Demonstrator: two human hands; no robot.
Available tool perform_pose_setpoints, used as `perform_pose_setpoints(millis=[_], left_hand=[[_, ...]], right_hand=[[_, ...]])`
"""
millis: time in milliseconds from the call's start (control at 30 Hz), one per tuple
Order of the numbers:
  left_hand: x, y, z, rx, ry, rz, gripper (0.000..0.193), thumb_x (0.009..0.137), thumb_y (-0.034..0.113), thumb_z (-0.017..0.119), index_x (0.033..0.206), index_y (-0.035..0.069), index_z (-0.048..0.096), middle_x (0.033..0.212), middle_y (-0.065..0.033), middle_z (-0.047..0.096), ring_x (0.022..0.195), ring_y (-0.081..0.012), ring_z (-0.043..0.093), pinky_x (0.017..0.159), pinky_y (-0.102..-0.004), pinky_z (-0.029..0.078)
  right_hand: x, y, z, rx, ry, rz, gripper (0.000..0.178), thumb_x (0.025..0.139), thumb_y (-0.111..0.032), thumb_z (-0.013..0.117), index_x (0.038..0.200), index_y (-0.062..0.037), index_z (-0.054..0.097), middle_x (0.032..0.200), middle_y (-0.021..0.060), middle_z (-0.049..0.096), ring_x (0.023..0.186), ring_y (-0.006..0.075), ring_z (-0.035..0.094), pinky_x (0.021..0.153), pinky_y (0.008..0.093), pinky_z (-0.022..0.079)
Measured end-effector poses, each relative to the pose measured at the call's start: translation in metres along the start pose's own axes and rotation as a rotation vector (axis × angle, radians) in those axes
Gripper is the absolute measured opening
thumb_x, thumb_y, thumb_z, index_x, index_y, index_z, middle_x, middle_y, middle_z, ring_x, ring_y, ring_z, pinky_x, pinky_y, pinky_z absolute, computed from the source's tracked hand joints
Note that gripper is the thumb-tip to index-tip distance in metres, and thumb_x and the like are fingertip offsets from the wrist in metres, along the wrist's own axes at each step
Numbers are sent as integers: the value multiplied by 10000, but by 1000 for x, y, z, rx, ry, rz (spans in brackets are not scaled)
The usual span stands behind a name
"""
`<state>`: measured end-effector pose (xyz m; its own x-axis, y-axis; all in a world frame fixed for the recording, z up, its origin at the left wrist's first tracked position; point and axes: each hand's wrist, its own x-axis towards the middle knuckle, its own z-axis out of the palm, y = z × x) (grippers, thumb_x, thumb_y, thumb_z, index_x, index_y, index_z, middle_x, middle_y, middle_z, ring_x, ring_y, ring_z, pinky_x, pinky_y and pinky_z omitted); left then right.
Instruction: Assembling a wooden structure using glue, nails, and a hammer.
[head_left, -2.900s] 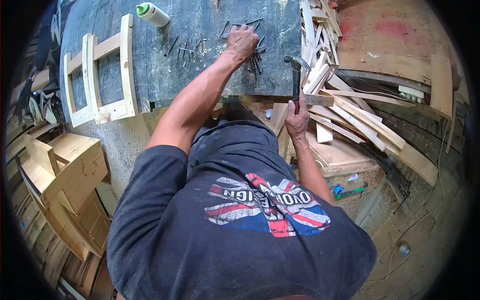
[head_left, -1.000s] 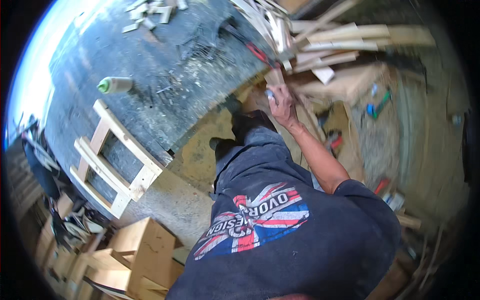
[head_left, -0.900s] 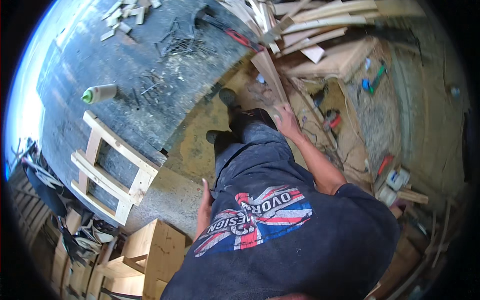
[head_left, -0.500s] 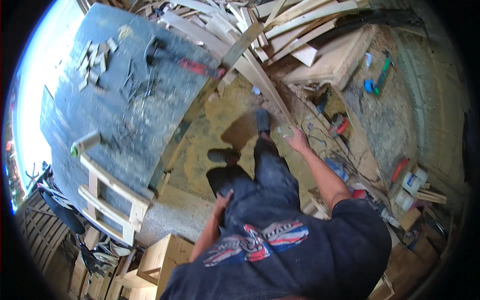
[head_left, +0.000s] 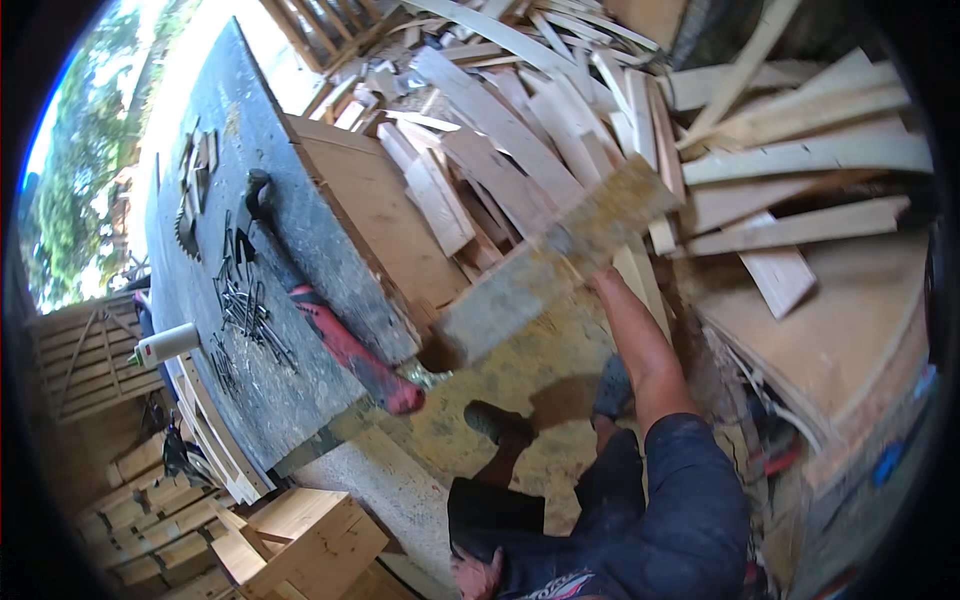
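Near: left hand (head_left: 478, 572) low in view, at the dark clothing by the waist. No held object shows in it; how far its fingers are open cannot be told. Right forearm reaches forward past the dark shorts, and the right hand (head_left: 601, 279) meets the edge of a stained board (head_left: 555, 265) (only the part next to the wrist shows). Its fingers are hidden, so neither their opening nor any grip can be told. The board, the thing nearest this hand, runs slantwise from the table corner toward the wood pile. Two dark shoes (head_left: 497, 422) stand on the dusty floor (head_left: 450, 430) below.

Left of the board: hammer (head_left: 340, 340) lying on the table (head_left: 320, 410), black head inward, end of its red grip projecting past the edge. Loose nails (head_left: 255, 310) lie beside it. A small wooden cabinet (head_left: 310, 540) stands on the floor near the table; a pale wooden frame (head_left: 225, 450) is at the table's side, with a white bottle (head_left: 168, 345) (green tip) just beyond.

Farther: small wood offcuts (head_left: 197, 165) on the table; beyond the board, a jumbled pile of pale planks (head_left: 510, 150). Farthest: green foliage (head_left: 80, 170) in bright light.
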<state>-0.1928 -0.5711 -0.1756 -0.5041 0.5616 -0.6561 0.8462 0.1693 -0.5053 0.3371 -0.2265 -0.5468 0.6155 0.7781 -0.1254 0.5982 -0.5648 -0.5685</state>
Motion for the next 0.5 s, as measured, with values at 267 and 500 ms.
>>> perform_pose_setpoints(millis=[267, 500], left_hand=[[-53, 43, 1, -6, 104, -58, 1117, 908, 772, 581, 1628, -18, 257, 1438, -387, 521, 1269, -548, 571, 1052, -611, 468], [-61, 57, -12, -41, 106, 9, 1155, 864, 800, 604, 1596, -43, 309, 1365, -374, 551, 1193, -492, 596, 979, -546, 481]], right_hand=[[54, 21, 2, -201, -221, 190, 1067, 774, -304, 879, 1627, -58, 286, 1524, 270, 500, 1366, 421, 540, 1140, 469, 468], [39, 47, -113, 738, -207, -53, 718, 922, -369, 779, 1509, -47, 521, 1221, 94, 681, 1123, 221, 654, 1006, 362, 525]])
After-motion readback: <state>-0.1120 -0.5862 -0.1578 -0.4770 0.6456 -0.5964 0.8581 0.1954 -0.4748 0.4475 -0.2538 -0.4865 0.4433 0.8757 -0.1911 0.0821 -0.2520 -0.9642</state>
